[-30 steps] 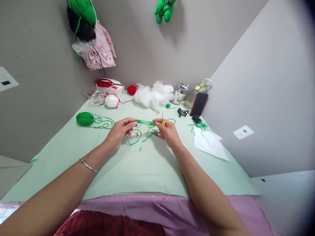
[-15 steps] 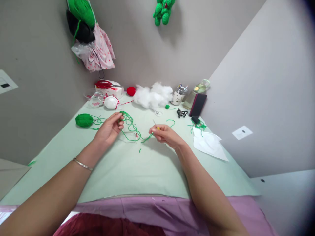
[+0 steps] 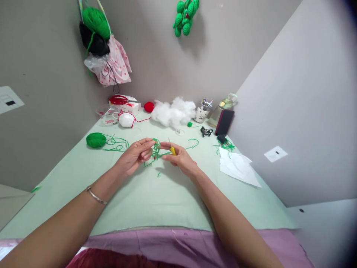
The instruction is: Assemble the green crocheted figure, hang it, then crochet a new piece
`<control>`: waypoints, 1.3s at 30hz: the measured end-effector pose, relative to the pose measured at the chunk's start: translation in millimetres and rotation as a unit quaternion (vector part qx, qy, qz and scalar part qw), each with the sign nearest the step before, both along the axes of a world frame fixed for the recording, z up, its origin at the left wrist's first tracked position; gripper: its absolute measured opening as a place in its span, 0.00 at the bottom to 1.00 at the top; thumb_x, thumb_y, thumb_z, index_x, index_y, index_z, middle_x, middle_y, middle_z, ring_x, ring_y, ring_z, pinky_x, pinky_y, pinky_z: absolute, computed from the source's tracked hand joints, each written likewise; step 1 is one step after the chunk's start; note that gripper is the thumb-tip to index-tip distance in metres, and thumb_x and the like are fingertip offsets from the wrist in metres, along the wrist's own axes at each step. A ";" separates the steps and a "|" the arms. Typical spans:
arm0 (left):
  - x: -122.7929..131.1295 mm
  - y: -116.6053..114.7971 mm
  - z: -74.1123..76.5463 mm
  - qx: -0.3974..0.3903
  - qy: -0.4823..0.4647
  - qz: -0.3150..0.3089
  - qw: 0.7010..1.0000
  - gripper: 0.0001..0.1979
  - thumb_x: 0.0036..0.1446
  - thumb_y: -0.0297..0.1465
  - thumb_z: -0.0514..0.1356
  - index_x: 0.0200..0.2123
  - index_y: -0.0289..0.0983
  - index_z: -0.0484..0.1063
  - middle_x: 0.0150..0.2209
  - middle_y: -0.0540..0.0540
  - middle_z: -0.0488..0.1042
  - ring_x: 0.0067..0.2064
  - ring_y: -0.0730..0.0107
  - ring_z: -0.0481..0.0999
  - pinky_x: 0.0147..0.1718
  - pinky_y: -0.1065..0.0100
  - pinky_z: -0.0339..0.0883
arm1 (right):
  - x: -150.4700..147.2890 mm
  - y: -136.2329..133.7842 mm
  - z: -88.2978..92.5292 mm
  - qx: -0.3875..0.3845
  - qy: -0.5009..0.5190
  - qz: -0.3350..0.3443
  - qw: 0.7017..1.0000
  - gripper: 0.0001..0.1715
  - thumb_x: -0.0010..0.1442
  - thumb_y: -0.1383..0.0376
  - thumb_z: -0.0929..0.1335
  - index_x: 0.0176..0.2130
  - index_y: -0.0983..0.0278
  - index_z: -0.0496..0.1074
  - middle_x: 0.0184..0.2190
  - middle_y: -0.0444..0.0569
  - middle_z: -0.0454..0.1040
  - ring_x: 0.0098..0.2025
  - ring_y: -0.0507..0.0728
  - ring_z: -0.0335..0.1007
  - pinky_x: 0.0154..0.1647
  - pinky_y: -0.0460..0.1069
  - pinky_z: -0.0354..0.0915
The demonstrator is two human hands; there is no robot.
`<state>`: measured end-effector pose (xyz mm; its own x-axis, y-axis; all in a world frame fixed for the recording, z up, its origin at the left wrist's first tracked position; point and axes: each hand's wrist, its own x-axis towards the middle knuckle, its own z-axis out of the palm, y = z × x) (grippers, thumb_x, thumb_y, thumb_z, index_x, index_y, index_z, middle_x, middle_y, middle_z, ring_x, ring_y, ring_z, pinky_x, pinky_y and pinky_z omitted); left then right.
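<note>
My left hand (image 3: pixel 135 155) and my right hand (image 3: pixel 180 157) meet over the pale green table cover (image 3: pixel 156 193), fingers pinched. Between them is a tangle of green yarn (image 3: pixel 155 150), which the left hand's fingertips pinch. In the right hand is a crochet hook with a yellow handle (image 3: pixel 172 149), along with a yarn end. The strand trails left to a green yarn ball (image 3: pixel 96 140).
Along the back stand a red-and-white box with red scissors (image 3: pixel 122 103), a white ball (image 3: pixel 126 120), a red ball (image 3: pixel 148 107), white stuffing (image 3: pixel 173 111), a cup of tools (image 3: pixel 202 111), a bottle (image 3: pixel 219 110) and a phone (image 3: pixel 224 122). White paper (image 3: pixel 238 166) lies right.
The hands first spread apart, the left one drawing the yarn left. Now they have come back together at the middle, with the yarn bunched between them. The view tilted slightly.
</note>
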<state>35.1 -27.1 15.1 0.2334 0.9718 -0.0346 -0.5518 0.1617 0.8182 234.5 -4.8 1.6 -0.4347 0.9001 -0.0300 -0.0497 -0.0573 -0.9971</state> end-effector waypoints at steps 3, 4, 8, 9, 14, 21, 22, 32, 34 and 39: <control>2.7 -2.9 0.8 0.000 0.005 -0.018 1.000 0.12 0.52 0.31 0.74 0.27 0.31 0.75 0.15 0.57 0.57 0.19 0.81 0.57 0.18 0.79 0.56 | -7.9 -6.8 0.2 0.016 -0.019 0.081 0.996 0.27 0.49 0.62 0.79 0.49 0.60 0.77 0.35 0.42 0.77 0.23 0.46 0.51 0.20 0.45 0.46; 0.9 -2.0 0.8 0.000 0.002 -0.013 1.000 0.11 0.52 0.31 0.73 0.28 0.31 0.77 0.14 0.58 0.56 0.19 0.81 0.56 0.18 0.79 0.56 | -7.4 -7.1 0.6 0.013 -0.027 0.102 0.994 0.22 0.50 0.61 0.79 0.45 0.62 0.78 0.29 0.41 0.74 0.22 0.46 0.51 0.20 0.45 0.45; -17.9 8.5 1.3 0.007 -0.035 0.049 0.998 0.08 0.55 0.30 0.71 0.35 0.32 0.79 0.13 0.60 0.50 0.18 0.80 0.53 0.16 0.81 0.51 | 7.5 0.9 3.9 -0.007 -0.018 0.081 0.997 0.16 0.54 0.56 0.77 0.31 0.66 0.77 0.17 0.36 0.59 0.19 0.45 0.46 0.20 0.45 0.41; -23.8 11.8 1.4 0.010 -0.046 0.066 0.997 0.07 0.55 0.30 0.70 0.34 0.33 0.78 0.13 0.60 0.49 0.18 0.80 0.53 0.15 0.81 0.51 | 12.8 4.3 4.9 -0.007 -0.004 0.059 0.998 0.16 0.55 0.55 0.76 0.31 0.66 0.76 0.16 0.34 0.56 0.19 0.45 0.43 0.20 0.45 0.40; -41.8 22.0 0.1 0.008 -0.060 0.104 0.993 0.05 0.57 0.27 0.67 0.30 0.34 0.75 0.14 0.60 0.47 0.17 0.80 0.52 0.15 0.81 0.52 | 34.1 20.0 8.5 -0.009 0.071 -0.016 0.997 0.17 0.58 0.53 0.75 0.33 0.64 0.74 0.15 0.31 0.49 0.18 0.45 0.35 0.18 0.44 0.37; -37.7 23.5 -2.9 0.016 0.026 0.068 0.997 0.06 0.53 0.29 0.69 0.29 0.34 0.76 0.20 0.55 0.60 0.22 0.80 0.60 0.19 0.79 0.58 | 54.4 27.3 21.4 0.025 0.164 -0.098 0.981 0.18 0.53 0.53 0.77 0.33 0.62 0.72 0.17 0.32 0.46 0.19 0.46 0.31 0.15 0.42 0.37; -36.1 22.4 -3.1 0.021 0.052 0.060 0.997 0.06 0.52 0.30 0.69 0.28 0.34 0.76 0.20 0.54 0.62 0.22 0.79 0.62 0.20 0.79 0.59 | 58.2 27.5 24.4 0.035 0.177 -0.111 0.977 0.18 0.53 0.53 0.77 0.33 0.61 0.72 0.17 0.32 0.45 0.19 0.47 0.30 0.15 0.42 0.37; -12.4 8.1 -15.7 0.076 0.276 0.016 0.958 0.04 0.49 0.28 0.72 0.28 0.38 0.79 0.23 0.48 0.79 0.26 0.69 0.74 0.26 0.73 0.64 | 72.7 18.0 40.2 0.109 0.175 -0.176 0.962 0.09 0.63 0.56 0.71 0.43 0.54 0.74 0.17 0.34 0.41 0.18 0.51 0.34 0.16 0.45 0.42; -12.8 9.7 -17.8 0.079 0.280 0.015 0.957 0.05 0.50 0.31 0.71 0.30 0.37 0.80 0.28 0.45 0.81 0.31 0.66 0.77 0.31 0.71 0.68 | 73.0 17.3 41.2 0.122 0.170 -0.174 0.962 0.12 0.62 0.57 0.70 0.47 0.54 0.75 0.17 0.34 0.42 0.19 0.51 0.34 0.16 0.45 0.41; -15.5 11.9 -16.9 0.074 0.283 0.031 0.956 0.05 0.52 0.32 0.70 0.32 0.38 0.81 0.27 0.46 0.79 0.30 0.67 0.77 0.27 0.73 0.64 | 78.6 21.7 42.0 0.112 0.228 -0.163 0.953 0.18 0.61 0.61 0.71 0.52 0.53 0.74 0.17 0.34 0.44 0.18 0.50 0.34 0.15 0.43 0.43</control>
<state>19.6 -15.2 -1.8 0.1597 0.9872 0.0013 -0.0188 0.0017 0.9998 313.1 16.9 43.6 -0.0517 0.9510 0.3048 -0.4602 0.2482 -0.8524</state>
